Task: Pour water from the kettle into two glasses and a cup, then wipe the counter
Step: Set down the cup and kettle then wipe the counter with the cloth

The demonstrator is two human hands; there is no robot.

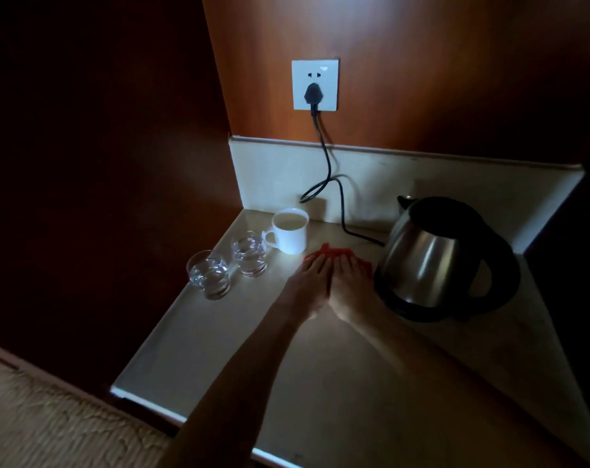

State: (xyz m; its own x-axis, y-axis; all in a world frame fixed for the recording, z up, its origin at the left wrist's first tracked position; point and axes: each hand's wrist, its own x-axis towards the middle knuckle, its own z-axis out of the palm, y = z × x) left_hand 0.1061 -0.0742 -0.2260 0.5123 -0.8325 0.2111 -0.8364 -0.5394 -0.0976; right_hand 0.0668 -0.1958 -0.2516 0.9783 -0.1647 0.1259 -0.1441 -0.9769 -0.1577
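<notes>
A red cloth (pixel 330 253) lies flat on the pale counter (pixel 219 349), between the white cup and the kettle. My left hand (pixel 308 285) and my right hand (pixel 349 285) rest side by side on it, palms down with fingers straight, covering its near half. The white cup (pixel 291 234) holds liquid near its rim. Two clear glasses (pixel 209 275) (pixel 249 253) with water stand to its left, by the counter's left edge. The steel kettle (pixel 435 261) with black handle and base sits just right of my right hand.
A black cord (pixel 334 184) runs from a plug in the white wall socket (pixel 315 85) down the backsplash to the kettle base. A dark wood wall closes the left side. Carpet (pixel 43 423) shows at the lower left, below the counter's front edge.
</notes>
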